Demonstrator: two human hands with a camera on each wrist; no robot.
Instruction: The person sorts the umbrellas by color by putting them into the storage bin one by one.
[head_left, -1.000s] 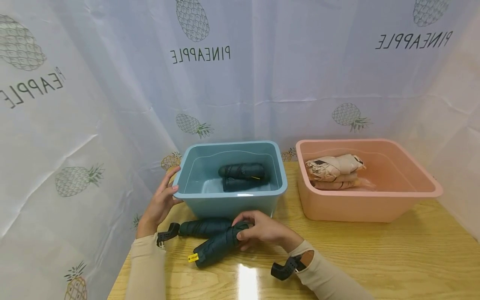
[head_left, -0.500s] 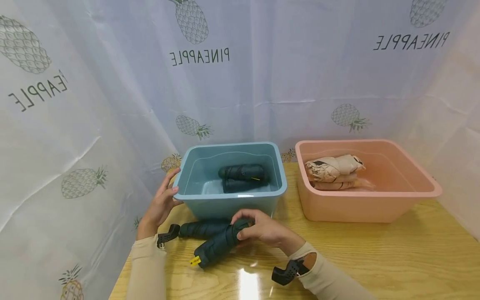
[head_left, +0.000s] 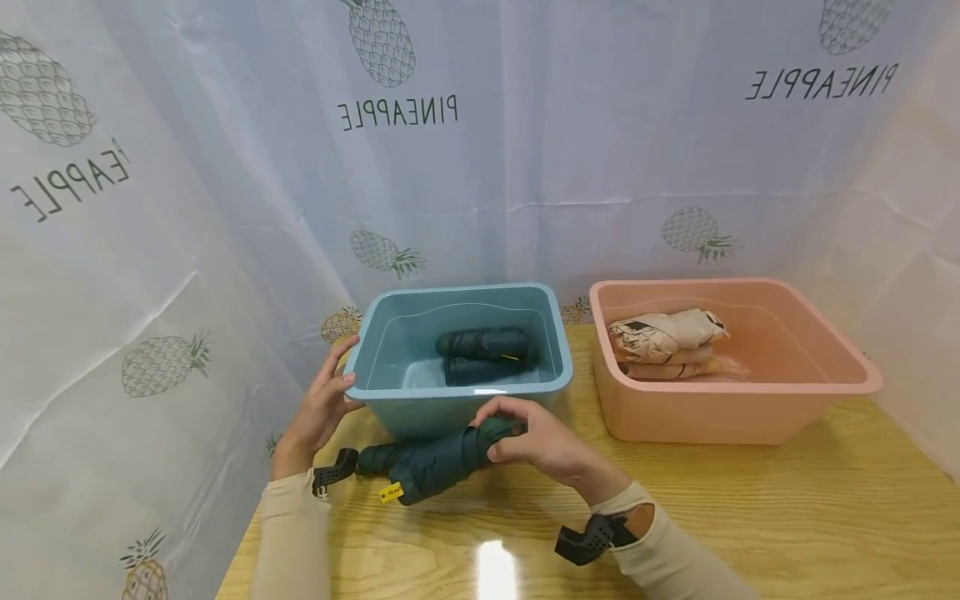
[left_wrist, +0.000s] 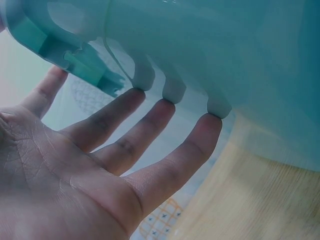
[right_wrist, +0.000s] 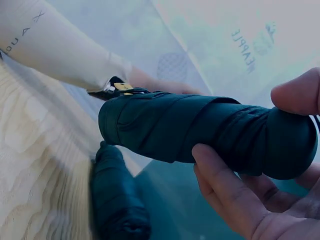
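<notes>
My right hand (head_left: 525, 437) grips one end of a dark green folded umbrella (head_left: 442, 462) (right_wrist: 200, 130), lifted just off the table in front of the blue bin (head_left: 457, 400); a yellow tag (head_left: 389, 493) hangs from its low end. A second dark green umbrella (head_left: 378, 458) (right_wrist: 117, 200) lies on the table beneath it. My left hand (head_left: 322, 404) rests with straight fingers (left_wrist: 150, 130) against the bin's left wall (left_wrist: 210, 45), thumb at the rim. Two more dark green umbrellas (head_left: 483, 354) lie inside the blue bin.
A pink bin (head_left: 738, 417) stands to the right with beige folded umbrellas (head_left: 667, 337) inside. The wooden table (head_left: 787, 517) ends against a pineapple-print curtain (head_left: 225, 208) at the back and left.
My right hand has lifted the gripped umbrella off the table and moved it up and right toward the blue bin. The left hand has stayed on the bin's side.
</notes>
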